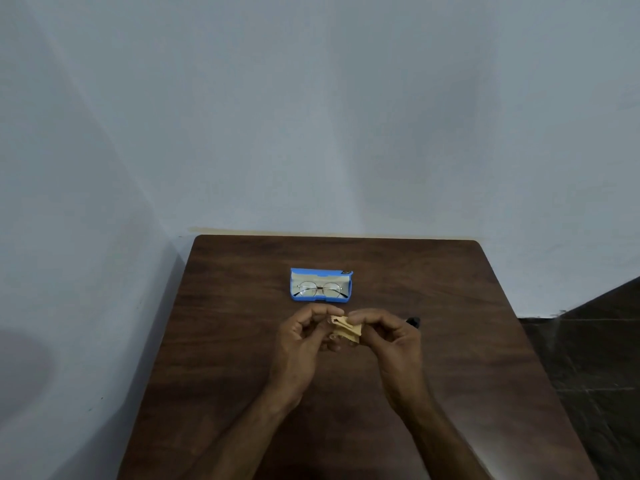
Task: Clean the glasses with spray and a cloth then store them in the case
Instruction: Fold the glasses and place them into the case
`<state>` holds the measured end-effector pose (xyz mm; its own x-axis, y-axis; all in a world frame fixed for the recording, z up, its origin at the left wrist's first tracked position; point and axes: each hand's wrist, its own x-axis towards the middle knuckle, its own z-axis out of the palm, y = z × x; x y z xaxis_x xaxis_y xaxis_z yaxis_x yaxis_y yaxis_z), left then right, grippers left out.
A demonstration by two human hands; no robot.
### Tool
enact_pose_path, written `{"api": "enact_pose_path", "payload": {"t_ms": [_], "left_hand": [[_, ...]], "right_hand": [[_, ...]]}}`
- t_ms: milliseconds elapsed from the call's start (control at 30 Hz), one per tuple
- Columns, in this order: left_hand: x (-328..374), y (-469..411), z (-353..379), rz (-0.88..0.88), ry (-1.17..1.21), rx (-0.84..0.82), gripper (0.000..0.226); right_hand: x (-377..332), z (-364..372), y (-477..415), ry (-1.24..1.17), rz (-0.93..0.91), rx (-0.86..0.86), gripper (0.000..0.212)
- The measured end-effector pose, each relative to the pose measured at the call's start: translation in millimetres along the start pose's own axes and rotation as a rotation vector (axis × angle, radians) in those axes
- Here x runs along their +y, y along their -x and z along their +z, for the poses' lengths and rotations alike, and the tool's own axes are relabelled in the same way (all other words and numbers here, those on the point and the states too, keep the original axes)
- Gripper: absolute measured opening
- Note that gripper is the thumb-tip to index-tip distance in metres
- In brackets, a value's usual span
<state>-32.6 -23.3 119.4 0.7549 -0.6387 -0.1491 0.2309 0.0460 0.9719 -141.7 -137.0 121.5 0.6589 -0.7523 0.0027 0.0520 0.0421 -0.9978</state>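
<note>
A dark brown, wood-grained tabletop (242, 341) with rounded far corners stands pushed into a corner of pale walls (311, 133). Just beyond the fingers (322, 311), and apart from them, a blue case (322, 273) lies open on the wood, long side across, with round wire-rimmed glasses (319, 289) resting inside it. To the right of the fingers a small dark object (414, 321) lies on the tabletop, mostly hidden behind the right hand (394, 344); what it is cannot be told.

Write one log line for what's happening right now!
left hand, right hand: both pinch tan cloth | glasses: inside open blue case | place: table, beyond hands
</note>
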Motion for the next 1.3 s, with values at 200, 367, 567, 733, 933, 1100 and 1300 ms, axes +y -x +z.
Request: {"api": "enact_pose_path", "payload": {"t_ms": [200,367,567,733,933,1100,1300], "left_hand": [[-3,-7,-6,-0.049,0.036,0.001,0.032],[0,-11,-14,-0.046,-0.040,-0.054,0.016],[-11,-24,-19,-0.075,-0.047,-0.009,0.030],[-28,-39,-28,-0.129,-0.096,0.018,0.036],[-49,-73,-39,-0.247,-0.199,0.035,0.026],[-71,-121,-41,-0.233,-0.310,0.114,0.020],[-102,-166,-39,-0.278,-0.413,0.202,0.015]], "right_hand": [[3,0,-6,0.156,-0.113,-0.025,0.034],[2,0,-8,0.102,-0.007,-0.017,0.022],[10,4,-21,0.068,0.152,-0.029,0.033],[32,7,-37,0.090,0.239,-0.035,0.029],[65,16,-66,0.183,0.287,-0.015,0.025],[99,32,-105,0.273,0.297,0.078,0.024],[133,48,-143,0.494,0.291,0.127,0.017]]}}
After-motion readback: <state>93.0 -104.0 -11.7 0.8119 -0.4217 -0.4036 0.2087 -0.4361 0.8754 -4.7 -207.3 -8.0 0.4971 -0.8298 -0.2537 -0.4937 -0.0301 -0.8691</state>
